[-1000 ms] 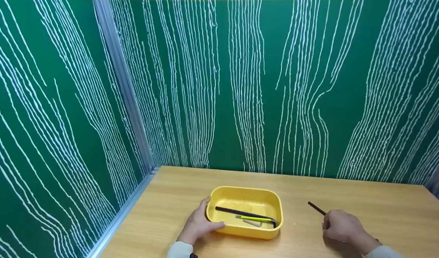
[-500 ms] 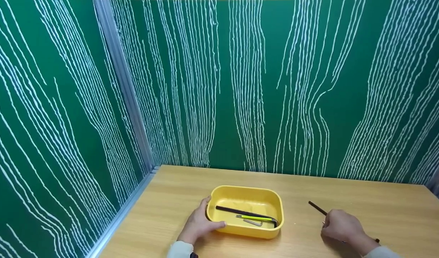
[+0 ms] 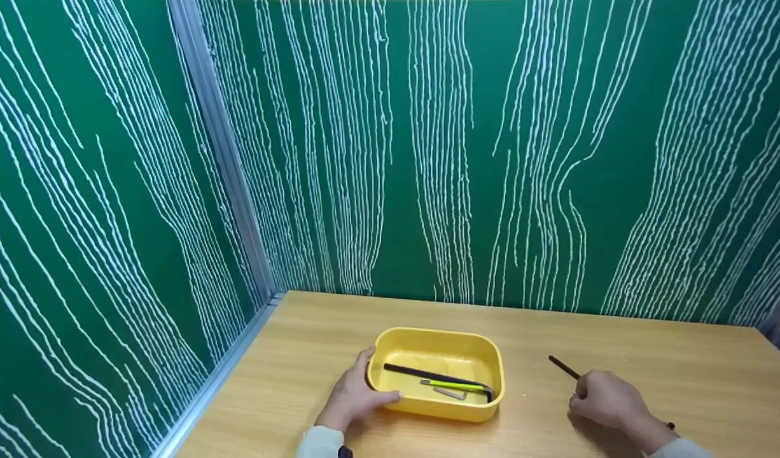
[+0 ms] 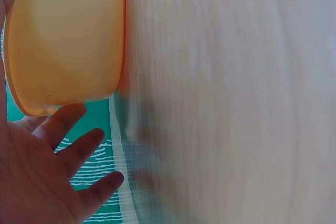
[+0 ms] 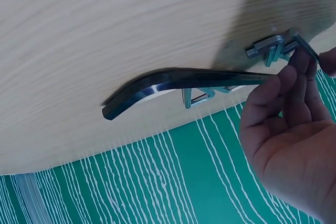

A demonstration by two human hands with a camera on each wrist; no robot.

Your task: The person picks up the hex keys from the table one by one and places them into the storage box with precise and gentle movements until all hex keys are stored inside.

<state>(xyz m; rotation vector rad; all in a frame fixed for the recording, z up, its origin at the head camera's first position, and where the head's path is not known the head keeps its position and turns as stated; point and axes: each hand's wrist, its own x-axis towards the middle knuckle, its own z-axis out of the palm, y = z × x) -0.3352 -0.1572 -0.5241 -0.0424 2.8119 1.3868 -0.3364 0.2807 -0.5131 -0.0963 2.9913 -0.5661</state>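
My left hand (image 3: pixel 355 394) grips the left end of a yellow plastic container (image 3: pixel 438 410), thumb at the near rim and fingers along the outer wall. Inside it lie a long black hex key (image 3: pixel 422 373), a lime-green one (image 3: pixel 453 385) and a small silver one (image 3: pixel 449 394). At the right my right hand (image 3: pixel 609 401) is low over the table, and its thumb and fingertips pinch a small silver hex key (image 5: pixel 306 45). A large dark hex key (image 5: pixel 173 78) runs along the table beneath the fingers. Several small silver hex keys (image 5: pixel 268 48) lie close by, hidden by the hand in the head view.
The wooden table (image 3: pixel 320 318) meets green walls (image 3: pixel 428 146) with white wavy lines at the back and left. A metal corner post (image 3: pixel 221 146) stands between the two walls.
The right hand's fingers have closed in slightly, and the silver glint beside them is now hidden. The left hand and container stay in place.
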